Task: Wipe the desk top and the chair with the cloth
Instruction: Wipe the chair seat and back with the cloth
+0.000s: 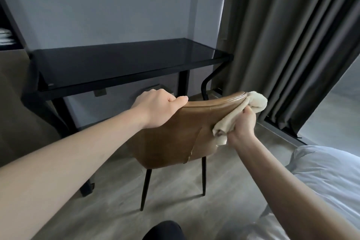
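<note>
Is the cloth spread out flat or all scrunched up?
Scrunched up. The cloth is bunched in the right hand and draped over the chair back's top edge.

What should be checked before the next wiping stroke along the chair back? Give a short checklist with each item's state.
1. Cloth in hand: ok, the right hand grips it.
2. Cloth touching the chair: ok, it drapes over the right end of the backrest's top edge.
3. Chair steadied: ok, the left hand holds the backrest's top edge at its left end.
4. Stroke path along the top edge: ok between the hands; the left hand covers the far end.
5. Chair's front legs on the floor: cannot tell, they are hidden behind the backrest.
6. Desk top already wiped: cannot tell.
</note>
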Demonstrator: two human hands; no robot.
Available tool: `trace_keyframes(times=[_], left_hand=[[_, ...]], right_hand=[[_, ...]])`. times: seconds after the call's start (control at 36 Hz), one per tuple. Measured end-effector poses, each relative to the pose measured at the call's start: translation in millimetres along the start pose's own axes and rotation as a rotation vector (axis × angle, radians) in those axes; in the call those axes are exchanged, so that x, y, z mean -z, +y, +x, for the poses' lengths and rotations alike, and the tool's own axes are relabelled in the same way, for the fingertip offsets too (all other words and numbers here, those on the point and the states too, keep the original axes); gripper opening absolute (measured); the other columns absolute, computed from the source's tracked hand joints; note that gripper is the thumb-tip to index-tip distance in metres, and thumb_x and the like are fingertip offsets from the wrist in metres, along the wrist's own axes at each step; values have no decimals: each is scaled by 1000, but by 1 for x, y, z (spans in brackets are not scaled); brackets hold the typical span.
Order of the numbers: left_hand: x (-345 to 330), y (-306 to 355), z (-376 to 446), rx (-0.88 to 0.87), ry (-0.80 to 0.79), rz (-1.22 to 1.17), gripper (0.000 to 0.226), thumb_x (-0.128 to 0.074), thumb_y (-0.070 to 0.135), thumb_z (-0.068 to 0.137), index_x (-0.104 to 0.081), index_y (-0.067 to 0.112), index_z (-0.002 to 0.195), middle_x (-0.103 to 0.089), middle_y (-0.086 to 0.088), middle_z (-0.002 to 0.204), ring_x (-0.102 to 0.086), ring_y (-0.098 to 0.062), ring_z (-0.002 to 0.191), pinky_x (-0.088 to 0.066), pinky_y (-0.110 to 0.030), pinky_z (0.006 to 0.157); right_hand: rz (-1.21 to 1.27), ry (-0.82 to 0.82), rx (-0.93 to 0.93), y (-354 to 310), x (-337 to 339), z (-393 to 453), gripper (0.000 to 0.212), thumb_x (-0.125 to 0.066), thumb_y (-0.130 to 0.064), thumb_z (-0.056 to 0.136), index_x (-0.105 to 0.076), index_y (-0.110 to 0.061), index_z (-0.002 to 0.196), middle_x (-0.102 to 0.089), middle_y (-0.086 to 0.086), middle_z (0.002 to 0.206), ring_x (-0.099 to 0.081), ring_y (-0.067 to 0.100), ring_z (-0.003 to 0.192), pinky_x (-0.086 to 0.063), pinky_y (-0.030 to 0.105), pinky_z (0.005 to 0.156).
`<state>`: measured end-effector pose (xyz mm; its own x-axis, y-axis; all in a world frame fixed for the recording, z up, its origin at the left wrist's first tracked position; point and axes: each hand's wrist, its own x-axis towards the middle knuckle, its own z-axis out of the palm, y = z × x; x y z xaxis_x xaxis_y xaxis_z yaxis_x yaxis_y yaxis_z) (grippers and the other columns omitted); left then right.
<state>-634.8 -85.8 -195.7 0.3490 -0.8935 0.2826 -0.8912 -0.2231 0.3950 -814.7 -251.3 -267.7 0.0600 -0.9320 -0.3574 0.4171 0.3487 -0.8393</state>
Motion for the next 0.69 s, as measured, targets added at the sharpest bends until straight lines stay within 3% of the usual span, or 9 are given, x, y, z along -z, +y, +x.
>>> trace_keyframes(times=[0.14,0.22,0.28,0.39,0.53,0.61,0.64,0.69], left_hand=[[0,1,-1,4,7,-1,64,-33,63,99,-29,16,55,-30,6,40,-41,-14,48,-29,-28,57],[-1,-1,0,-17,17,10,66,-32,64,99,-29,16,53,-31,6,42,-42,-13,46,-29,-27,56],[-3,-5,3,-37,14,4,68,-31,66,99,-30,16,52,-32,6,41,-44,-12,44,-30,-26,56],[-6,-15,9,-79,7,-37,69,-32,70,96,-29,13,56,-29,3,45,-39,-14,43,-34,-30,59],[-3,-23,13,-151,-50,-117,73,-35,68,98,-27,6,62,-24,-2,51,-30,-15,45,-35,-35,60],[1,-29,13,-172,-96,-176,72,-39,65,99,-26,4,64,-23,-5,54,-27,-16,47,-29,-33,59],[3,-30,12,-179,-111,-199,72,-39,65,100,-26,3,65,-23,-5,54,-26,-16,47,-29,-31,60],[4,-35,12,-189,-139,-233,73,-41,65,100,-25,3,65,-22,-4,54,-26,-16,46,-29,-26,59]], right_hand=[[-187,-3,91,37,10,16,52,-52,-63,90,-66,-23,119,-73,-2,105,-68,17,97,-52,35,88],[-265,1,25,73,13,36,42,-49,-46,101,-59,-17,130,-68,-2,103,-65,15,87,-49,29,70],[-247,27,-101,102,20,50,43,-50,-47,98,-60,-16,127,-69,3,104,-66,20,85,-48,33,65],[-110,120,-257,172,36,70,58,-60,-59,80,-67,-16,119,-75,8,104,-71,31,94,-57,46,87],[-14,115,-434,237,26,57,28,-42,-31,100,-62,-14,104,-65,4,85,-63,22,77,-49,32,61],[20,97,-491,273,9,38,26,-39,-27,101,-62,-16,94,-64,0,61,-61,20,69,-51,31,67],[21,96,-503,282,3,31,28,-38,-29,102,-62,-17,93,-66,-1,60,-62,20,71,-51,31,68],[34,60,-542,301,-12,18,30,-37,-33,102,-64,-18,103,-74,3,85,-67,22,88,-55,35,82]])
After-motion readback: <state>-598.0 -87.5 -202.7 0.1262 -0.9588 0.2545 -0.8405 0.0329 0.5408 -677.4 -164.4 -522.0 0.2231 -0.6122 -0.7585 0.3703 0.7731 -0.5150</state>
